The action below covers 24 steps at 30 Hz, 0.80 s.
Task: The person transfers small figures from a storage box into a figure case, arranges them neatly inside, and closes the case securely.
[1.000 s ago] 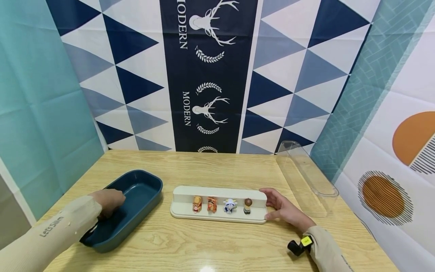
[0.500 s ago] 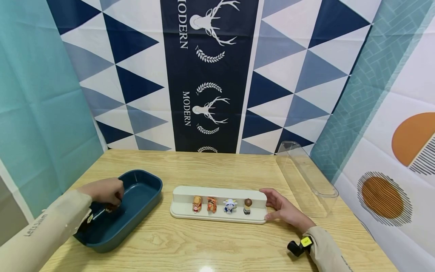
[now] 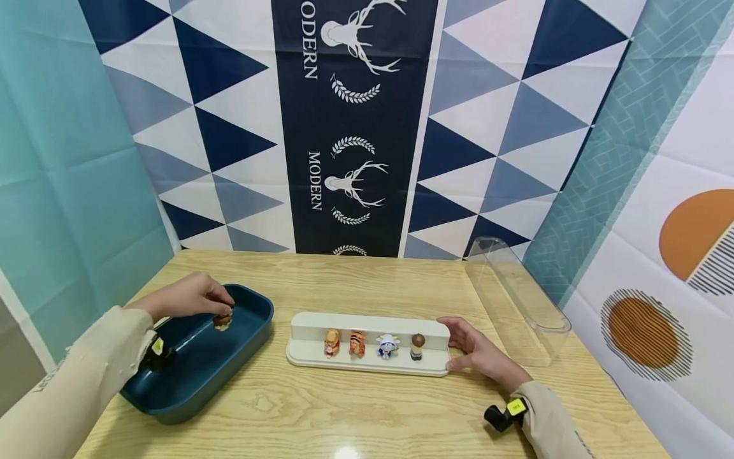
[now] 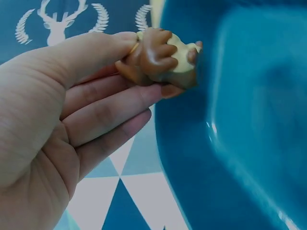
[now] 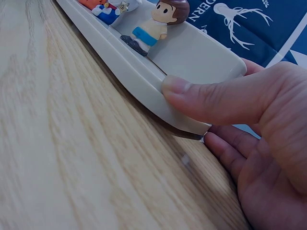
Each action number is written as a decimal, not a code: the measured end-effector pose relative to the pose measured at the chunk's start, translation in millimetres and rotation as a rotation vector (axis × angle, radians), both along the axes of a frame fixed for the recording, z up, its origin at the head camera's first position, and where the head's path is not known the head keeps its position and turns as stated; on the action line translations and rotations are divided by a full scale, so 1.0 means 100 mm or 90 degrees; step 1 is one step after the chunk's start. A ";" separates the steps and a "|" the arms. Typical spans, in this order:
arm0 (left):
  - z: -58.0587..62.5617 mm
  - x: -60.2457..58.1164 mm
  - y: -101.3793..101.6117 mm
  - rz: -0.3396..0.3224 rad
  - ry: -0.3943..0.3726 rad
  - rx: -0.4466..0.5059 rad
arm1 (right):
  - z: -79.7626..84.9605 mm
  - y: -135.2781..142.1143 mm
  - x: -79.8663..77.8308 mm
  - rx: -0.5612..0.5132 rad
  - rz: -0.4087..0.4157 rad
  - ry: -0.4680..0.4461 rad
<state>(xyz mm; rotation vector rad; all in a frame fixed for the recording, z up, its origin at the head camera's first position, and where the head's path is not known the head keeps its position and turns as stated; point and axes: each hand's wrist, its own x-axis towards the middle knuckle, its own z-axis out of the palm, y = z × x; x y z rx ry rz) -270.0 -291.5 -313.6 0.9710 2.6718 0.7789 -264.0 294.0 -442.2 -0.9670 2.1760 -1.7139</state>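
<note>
My left hand (image 3: 189, 297) pinches a small brown and cream figurine (image 4: 165, 60) between thumb and fingers, above the far part of a dark blue basin (image 3: 197, 360). Held sideways, the figurine has part of its body hidden by the fingertips. At the right end of a white stepped display stand (image 3: 367, 321), my right hand (image 3: 480, 354) grips it, thumb on the front edge and fingers behind and under. Along the stand's lower step are a yellow-and-red figurine (image 3: 331, 343), an orange striped one (image 3: 357, 345), a white-and-blue one (image 3: 387, 346) and a brown-haired boy figurine (image 5: 156, 24).
A clear plastic cover (image 3: 518, 299) lies at the right back of the wooden table (image 3: 321, 414). Patterned cloth hangs behind the table, with more cloth along both sides. The basin stands left of the stand, with bare wood between them.
My left hand has risen from inside the basin and moved away and to the right, bringing out the brown figurine. My right hand and the stand have stayed where they were.
</note>
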 end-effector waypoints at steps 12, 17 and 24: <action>0.03 -0.01 0.17 0.063 0.010 0.068 | -0.02 0.01 -0.02 -0.004 0.005 0.004; 0.02 0.00 0.25 0.066 0.009 0.099 | -0.02 0.01 -0.02 -0.007 0.009 0.010; -0.03 0.03 0.40 0.082 -0.019 0.177 | -0.02 0.01 -0.02 -0.004 0.006 0.004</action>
